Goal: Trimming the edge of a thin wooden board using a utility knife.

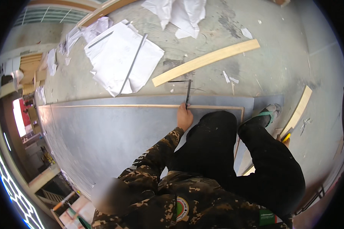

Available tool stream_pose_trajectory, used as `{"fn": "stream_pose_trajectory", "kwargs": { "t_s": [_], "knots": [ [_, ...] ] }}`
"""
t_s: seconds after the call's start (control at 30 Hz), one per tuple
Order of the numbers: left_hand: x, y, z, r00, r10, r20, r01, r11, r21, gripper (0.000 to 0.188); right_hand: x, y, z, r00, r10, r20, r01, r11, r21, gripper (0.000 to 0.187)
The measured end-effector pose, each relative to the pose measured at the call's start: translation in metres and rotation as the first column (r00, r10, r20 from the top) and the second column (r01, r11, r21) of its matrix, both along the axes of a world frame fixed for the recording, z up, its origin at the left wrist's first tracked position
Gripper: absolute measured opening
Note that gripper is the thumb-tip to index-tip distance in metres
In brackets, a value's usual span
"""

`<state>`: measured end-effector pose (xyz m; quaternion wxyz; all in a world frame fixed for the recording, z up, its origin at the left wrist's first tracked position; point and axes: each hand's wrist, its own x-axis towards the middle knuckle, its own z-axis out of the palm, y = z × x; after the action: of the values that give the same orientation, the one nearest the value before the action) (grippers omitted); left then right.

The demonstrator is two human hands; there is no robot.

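Note:
My left hand (184, 117) is closed around one end of a thin dark L-shaped square (189, 91), close to the far edge of a large grey-blue panel (114, 133). The square's free arm points left over the floor. A thin wooden strip (141, 106) runs along that side of the panel and turns at its right corner. At the right, my right hand (285, 141) grips a small yellow tool (287, 137) whose kind I cannot make out; my raised leg hides part of that hand. My other knee rests on the panel.
A pale wooden slat (206, 63) lies beyond the panel, and another slat (296, 110) lies by my right hand. White sheeting (122, 57) with a thin grey strip across it is at the far left. Paper scraps (230, 78) litter the floor.

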<state>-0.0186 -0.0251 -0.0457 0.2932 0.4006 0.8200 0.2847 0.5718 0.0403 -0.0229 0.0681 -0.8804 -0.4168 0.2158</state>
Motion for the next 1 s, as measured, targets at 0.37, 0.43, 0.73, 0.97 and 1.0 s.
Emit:
{"fn": "stream_pose_trajectory", "kwargs": {
  "t_s": [0.37, 0.43, 0.73, 0.97, 1.0],
  "knots": [
    [-0.049, 0.047, -0.005, 0.997, 0.067, 0.041, -0.068, 0.997, 0.029, 0.029, -0.071, 0.088, 0.192, 0.917, 0.366, 0.16, -0.382, 0.92, 0.086, 0.069],
    [-0.068, 0.083, 0.006, 0.994, -0.032, 0.101, 0.032, 0.999, 0.004, 0.032, -0.078, 0.091, 0.223, 0.89, 0.412, 0.197, -0.435, 0.896, 0.087, 0.069],
    [-0.097, 0.152, -0.002, 0.891, -0.221, -0.397, 0.196, 0.975, -0.103, 0.062, -0.146, 0.093, 0.298, 0.839, 0.541, 0.063, -0.54, 0.841, -0.027, 0.071],
    [-0.082, 0.19, 0.027, 0.837, -0.374, -0.4, 0.208, 0.893, -0.399, 0.102, -0.075, 0.065, 0.242, 0.875, 0.483, -0.001, -0.48, 0.869, -0.115, 0.074],
    [-0.081, 0.2, 0.042, 0.834, -0.428, -0.347, 0.218, 0.835, -0.506, 0.106, -0.07, 0.062, 0.233, 0.868, 0.496, 0.014, -0.492, 0.864, -0.111, 0.074]
  ]
}}
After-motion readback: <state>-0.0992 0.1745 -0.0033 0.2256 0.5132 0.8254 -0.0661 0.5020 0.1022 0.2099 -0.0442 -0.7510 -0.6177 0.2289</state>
